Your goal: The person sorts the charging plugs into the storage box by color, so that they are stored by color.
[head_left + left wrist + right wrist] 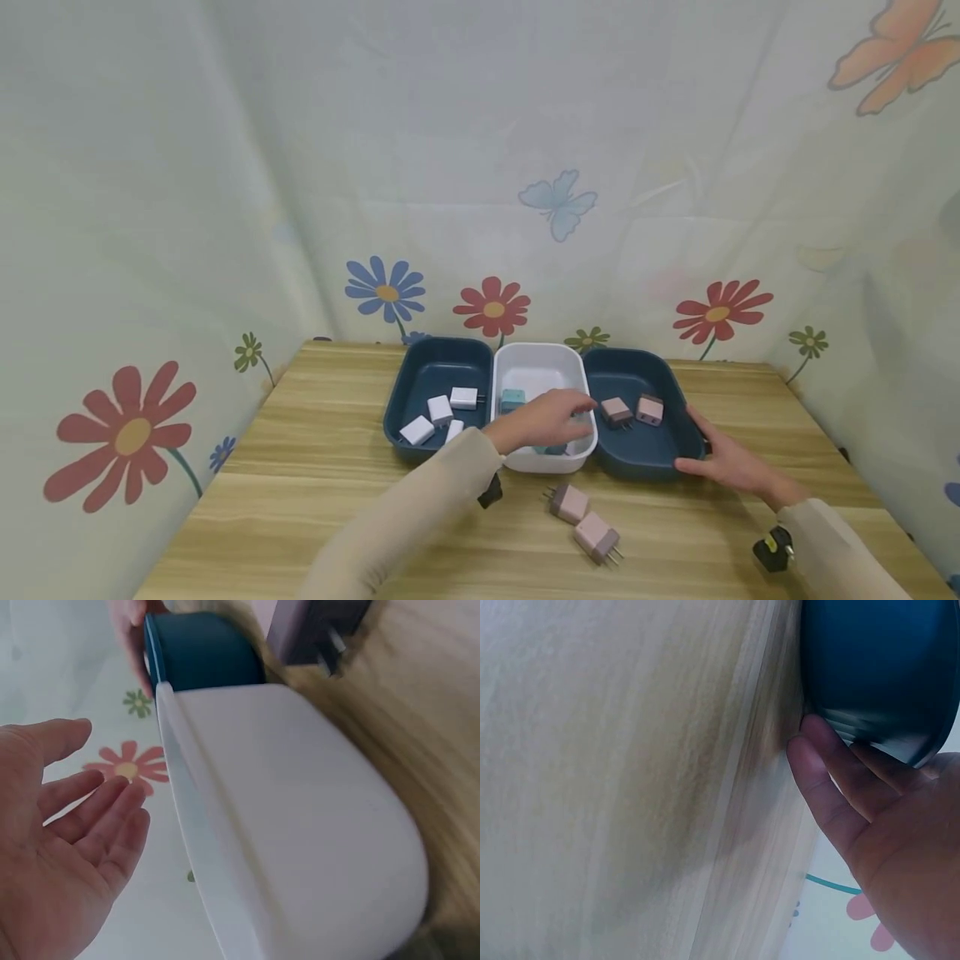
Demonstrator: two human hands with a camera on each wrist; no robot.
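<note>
My left hand hovers over the white bin with loosely bent fingers and nothing in them. Partly hidden beneath it are teal plug chargers. My right hand touches the right side of the right dark blue bin, thumb near the front corner and fingers along the side. In the right wrist view, its extended fingers rest against the bin's outer wall. Inside that bin lie two pink chargers. Two more pink chargers lie on the table in front of the bins.
A left dark blue bin holds several white chargers. The three bins stand side by side on the wood-grain table. Behind is a hanging cloth printed with flowers and butterflies.
</note>
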